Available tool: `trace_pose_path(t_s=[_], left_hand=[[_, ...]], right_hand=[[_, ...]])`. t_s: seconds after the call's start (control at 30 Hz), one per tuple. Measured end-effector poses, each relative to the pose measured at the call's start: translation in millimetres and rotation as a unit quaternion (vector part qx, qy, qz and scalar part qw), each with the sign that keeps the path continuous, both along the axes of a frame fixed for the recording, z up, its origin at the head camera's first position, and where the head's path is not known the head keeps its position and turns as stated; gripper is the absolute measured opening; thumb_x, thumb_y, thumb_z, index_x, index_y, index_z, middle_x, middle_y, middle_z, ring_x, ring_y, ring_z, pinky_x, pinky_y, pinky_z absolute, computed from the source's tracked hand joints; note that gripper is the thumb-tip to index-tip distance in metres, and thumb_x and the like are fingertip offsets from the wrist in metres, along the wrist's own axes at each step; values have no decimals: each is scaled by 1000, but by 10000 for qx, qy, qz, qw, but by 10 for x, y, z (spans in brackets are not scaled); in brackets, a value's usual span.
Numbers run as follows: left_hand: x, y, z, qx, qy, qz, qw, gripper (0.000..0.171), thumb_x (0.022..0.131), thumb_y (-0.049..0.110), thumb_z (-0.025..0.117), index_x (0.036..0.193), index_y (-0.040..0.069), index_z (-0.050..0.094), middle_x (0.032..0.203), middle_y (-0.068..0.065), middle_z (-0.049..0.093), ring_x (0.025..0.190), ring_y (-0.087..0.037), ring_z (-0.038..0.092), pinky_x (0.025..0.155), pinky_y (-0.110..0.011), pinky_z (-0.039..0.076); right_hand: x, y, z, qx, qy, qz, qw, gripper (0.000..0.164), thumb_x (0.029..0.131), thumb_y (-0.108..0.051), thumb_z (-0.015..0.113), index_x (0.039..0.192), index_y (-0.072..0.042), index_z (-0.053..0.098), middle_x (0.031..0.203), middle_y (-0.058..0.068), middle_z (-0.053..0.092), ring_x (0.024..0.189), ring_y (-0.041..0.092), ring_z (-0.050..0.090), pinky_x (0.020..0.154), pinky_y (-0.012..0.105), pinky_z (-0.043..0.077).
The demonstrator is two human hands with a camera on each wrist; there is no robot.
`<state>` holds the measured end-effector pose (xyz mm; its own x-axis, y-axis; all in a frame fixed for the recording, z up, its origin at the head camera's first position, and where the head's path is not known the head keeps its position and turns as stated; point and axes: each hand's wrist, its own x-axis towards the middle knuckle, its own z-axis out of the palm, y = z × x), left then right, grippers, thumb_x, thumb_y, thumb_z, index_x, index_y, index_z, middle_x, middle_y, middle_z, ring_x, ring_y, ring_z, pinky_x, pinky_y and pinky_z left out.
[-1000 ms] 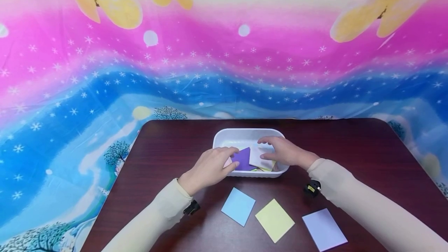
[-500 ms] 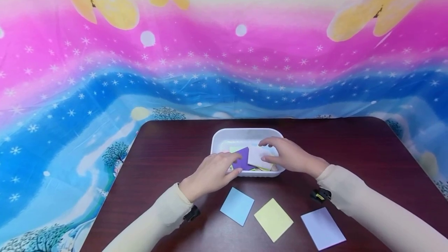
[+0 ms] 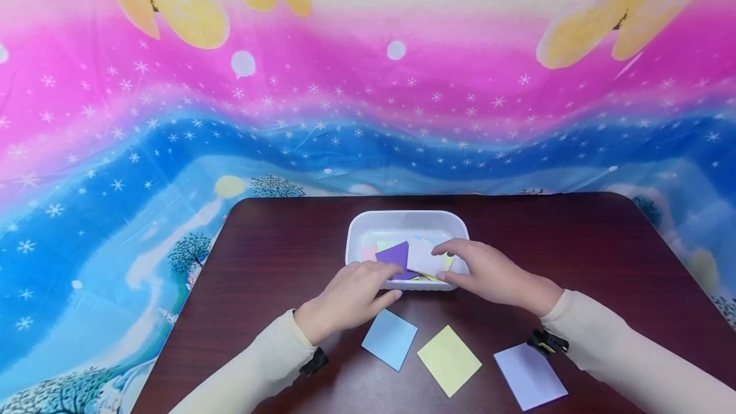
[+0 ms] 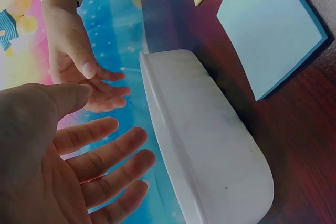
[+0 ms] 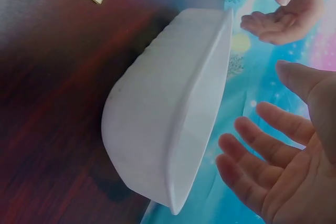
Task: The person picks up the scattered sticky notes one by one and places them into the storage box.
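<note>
A white plastic bin [image 3: 408, 215] stands on the dark table and holds several square sticky note pads. On top lie a purple pad [image 3: 392, 259] and a whitish pad [image 3: 421, 257]. My left hand [image 3: 349, 294] hovers over the bin's front left, fingers spread and holding nothing. Over the front right side is my right hand [image 3: 497, 273], its fingers loosely bent with nothing between them. Both wrist views show the fingers apart and above the bin's rim. In front of the bin lie a blue pad [image 3: 390, 340], a yellow pad [image 3: 450, 361] and a lavender pad [image 3: 529, 379], in a loose row.
The reddish-brown table [image 3: 287, 229] has rounded back corners. Behind it hangs a colourful cloth [image 3: 368, 94] with snowflakes. A dark wrist strap [image 3: 313, 361] shows at the left sleeve and another strap [image 3: 549, 342] at the right one, overlapping the lavender pad.
Both hands have drawn back toward the front of the bin, the right one also outward. More of the pads inside now shows. The three pads on the table have stayed put.
</note>
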<state>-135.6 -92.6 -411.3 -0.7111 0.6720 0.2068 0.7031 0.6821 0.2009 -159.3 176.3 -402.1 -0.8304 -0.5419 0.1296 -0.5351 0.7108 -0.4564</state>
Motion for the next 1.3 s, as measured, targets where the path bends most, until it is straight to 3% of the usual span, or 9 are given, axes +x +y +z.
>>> trace_pose_path(t_s=[0.47, 0.7, 0.87, 1.03, 1.3], left_hand=[[87, -37, -90, 76, -7, -335, 9994, 35, 91, 36, 55, 119, 15, 61, 99, 5, 66, 84, -7, 59, 73, -28, 49], [151, -57, -147, 165, -126, -593, 9980, 34, 93, 36, 53, 118, 14, 61, 106, 4, 67, 94, -6, 61, 80, -27, 49], [236, -70, -185, 53, -149, -629, 9979, 36, 93, 37, 52, 120, 15, 61, 110, 6, 65, 99, -6, 59, 84, -26, 47], [302, -79, -258, 5, -54, -718, 9974, 37, 93, 38, 53, 120, 15, 61, 105, 6, 65, 93, -7, 59, 79, -25, 48], [356, -80, -366, -263, -221, -769, 9964, 41, 88, 37, 60, 122, 14, 60, 108, 5, 64, 97, -8, 58, 81, -25, 47]], right_hand=[[220, 74, -57, -148, -97, 308, 9994, 47, 87, -50, 57, 120, -16, 61, 113, -4, 64, 97, 14, 62, 82, 35, 50], [314, 89, -123, -150, -152, 362, 9991, 44, 87, -48, 57, 117, -17, 61, 110, -5, 64, 97, 12, 60, 82, 35, 49], [386, 110, -153, -109, -199, 360, 9991, 42, 86, -47, 60, 117, -17, 62, 109, -10, 63, 101, 10, 59, 85, 35, 49], [449, 133, -196, -53, -66, 548, 9985, 40, 87, -44, 60, 116, -17, 63, 111, -11, 63, 102, 8, 59, 85, 36, 49], [525, 135, -277, 91, -111, 798, 9967, 39, 88, -43, 59, 116, -16, 64, 112, -11, 62, 103, 7, 58, 84, 35, 49]])
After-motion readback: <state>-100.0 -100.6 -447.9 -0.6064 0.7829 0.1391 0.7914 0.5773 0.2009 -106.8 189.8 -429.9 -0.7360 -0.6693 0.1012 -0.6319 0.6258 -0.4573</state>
